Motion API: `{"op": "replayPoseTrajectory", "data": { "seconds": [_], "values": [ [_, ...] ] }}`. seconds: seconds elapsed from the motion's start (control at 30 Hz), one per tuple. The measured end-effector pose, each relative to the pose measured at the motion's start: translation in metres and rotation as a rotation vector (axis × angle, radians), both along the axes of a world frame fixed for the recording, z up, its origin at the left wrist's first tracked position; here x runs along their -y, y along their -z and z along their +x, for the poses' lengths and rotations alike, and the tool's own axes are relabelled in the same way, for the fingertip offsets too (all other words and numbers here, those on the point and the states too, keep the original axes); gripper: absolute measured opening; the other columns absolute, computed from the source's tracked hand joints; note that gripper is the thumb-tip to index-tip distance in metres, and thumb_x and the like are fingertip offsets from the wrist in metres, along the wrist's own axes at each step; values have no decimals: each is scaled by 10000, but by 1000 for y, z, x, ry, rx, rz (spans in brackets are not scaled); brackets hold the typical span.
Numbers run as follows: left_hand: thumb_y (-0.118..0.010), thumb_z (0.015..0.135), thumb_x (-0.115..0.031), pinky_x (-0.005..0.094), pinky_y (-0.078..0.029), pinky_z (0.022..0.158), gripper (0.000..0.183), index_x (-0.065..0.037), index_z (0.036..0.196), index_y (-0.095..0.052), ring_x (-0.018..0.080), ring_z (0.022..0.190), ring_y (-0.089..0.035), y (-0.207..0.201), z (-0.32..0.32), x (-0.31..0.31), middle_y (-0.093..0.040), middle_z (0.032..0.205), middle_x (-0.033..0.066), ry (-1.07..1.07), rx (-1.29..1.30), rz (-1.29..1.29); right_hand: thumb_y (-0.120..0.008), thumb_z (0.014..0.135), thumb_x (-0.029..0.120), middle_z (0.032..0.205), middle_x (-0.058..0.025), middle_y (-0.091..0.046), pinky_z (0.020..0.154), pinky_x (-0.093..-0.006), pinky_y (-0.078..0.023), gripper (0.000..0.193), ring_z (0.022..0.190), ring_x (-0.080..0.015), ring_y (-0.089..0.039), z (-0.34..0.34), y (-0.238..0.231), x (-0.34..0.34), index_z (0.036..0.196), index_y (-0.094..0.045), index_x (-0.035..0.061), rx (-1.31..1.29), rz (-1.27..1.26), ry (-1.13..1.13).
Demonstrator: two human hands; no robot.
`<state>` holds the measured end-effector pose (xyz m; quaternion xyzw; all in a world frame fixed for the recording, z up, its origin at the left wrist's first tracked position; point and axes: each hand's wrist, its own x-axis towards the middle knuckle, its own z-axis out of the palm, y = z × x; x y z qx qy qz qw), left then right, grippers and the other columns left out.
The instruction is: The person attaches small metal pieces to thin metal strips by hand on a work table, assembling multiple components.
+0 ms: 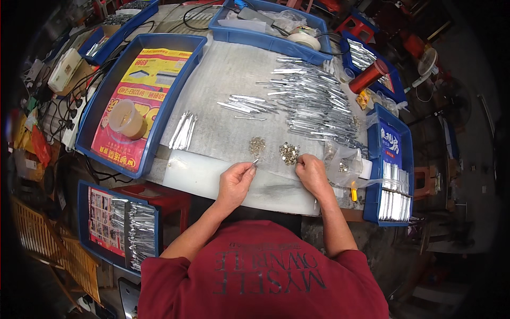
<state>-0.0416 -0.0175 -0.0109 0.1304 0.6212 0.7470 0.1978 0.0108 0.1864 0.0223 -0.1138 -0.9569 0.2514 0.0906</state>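
Okay, the left hand [236,183] is pinching a little silver piece [255,161] on the near side of the big strip pile [313,101]; the right hand [313,175] is at the metal bits [289,153], same side, can't tell if gripping. Probably loads left: that pile's loose, though neat rows [394,204] sit to its right. Printing shows on the maroon shirt [255,250], nearer than the pile.

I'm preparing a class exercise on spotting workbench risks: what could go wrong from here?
1. The left hand pinches a small shiny piece between thumb and finger, so it might slip and be lost.
2. The paler pile of tiny pieces and the darker pile lie close together with no divider; the right hand, right beside the darker one, could brush and mix them.
3. The heap of metal strips lies loose, so a bump might send some sliding.
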Motion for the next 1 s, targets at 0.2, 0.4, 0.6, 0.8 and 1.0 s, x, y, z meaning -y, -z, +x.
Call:
{"op": "replayPoseTrajectory", "data": {
  "seconds": [0.2, 0.4, 0.6, 0.8, 1.0],
  "values": [
    [-528, 797, -77, 191, -376, 423, 161, 20, 922, -562, 48, 490, -457, -2, 1, 0, -515, 665, 23, -38, -91, -89, -524, 698, 78, 631, -148, -539, 553, -315, -414, 118, 571, -237, -525, 5, -5, -2, 717, -535, -38, 4, -246, 131],
    [-534, 794, -73, 185, -390, 437, 184, 13, 955, -553, 54, 493, -477, -13, 5, -4, -547, 670, 36, -48, -73, -80, -544, 756, 83, 623, 47, -483, 481, -173, -330, 99, 556, -17, -383, 10, -7, 21, 762, -540, -15, -74, -803, 153],
    [-528, 782, -35, 201, -425, 494, 183, 4, 956, -573, 74, 551, -514, -17, 6, -8, -569, 681, 55, -58, -261, -119, -550, 771, 61, 695, 39, -494, 534, -149, -332, 72, 595, -17, -415, 10, 1, 44, 814, -526, 7, -129, -1195, 56],
    [-524, 788, -20, 179, -399, 531, 175, 14, 951, -578, 64, 627, -494, -15, 10, -13, -571, 748, 48, -37, -221, 6, -537, 779, 55, 649, 3, -482, 505, -198, -340, 56, 536, -62, -409, 4, 5, 62, 803, -506, 15, -190, -1588, 9],
    [-518, 795, -18, 185, -409, 554, 171, 27, 951, -571, 74, 650, -502, -26, 14, -14, -570, 775, 59, 3, -171, 67, -515, 786, 54, 618, -10, -445, 514, -231, -317, 49, 522, -88, -365, 3, 3, 68, 786, -476, 24, -192, -1750, -14]
  ]
}}
